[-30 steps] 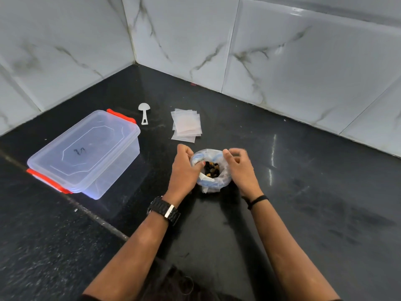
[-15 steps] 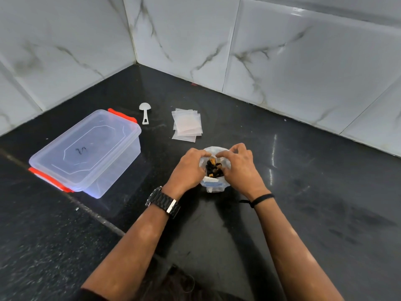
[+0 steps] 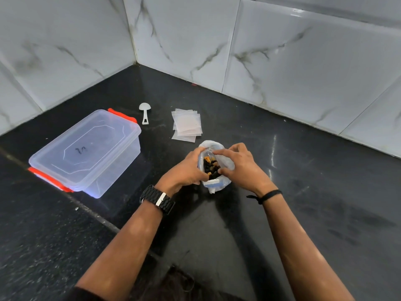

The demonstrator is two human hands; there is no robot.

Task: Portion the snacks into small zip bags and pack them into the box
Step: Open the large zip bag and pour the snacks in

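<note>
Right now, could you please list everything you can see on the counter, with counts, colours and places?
Snack bag: one, clear plastic holding dark and orange pieces, centre of the counter, held in the grip of both hands.
Zip bags: a small stack, clear, just behind the snack bag; count unclear.
Scoop: one, white, lying between the box and the zip bags.
Box: one, clear with red latches, lid on, left side.
Counter: one, black, polished.
Wall tiles: white marble pattern, behind the counter.
Left hand: watch on the wrist, holds the bag's left side.
Right hand: black band on the wrist, pinches the bag's mouth.
</note>
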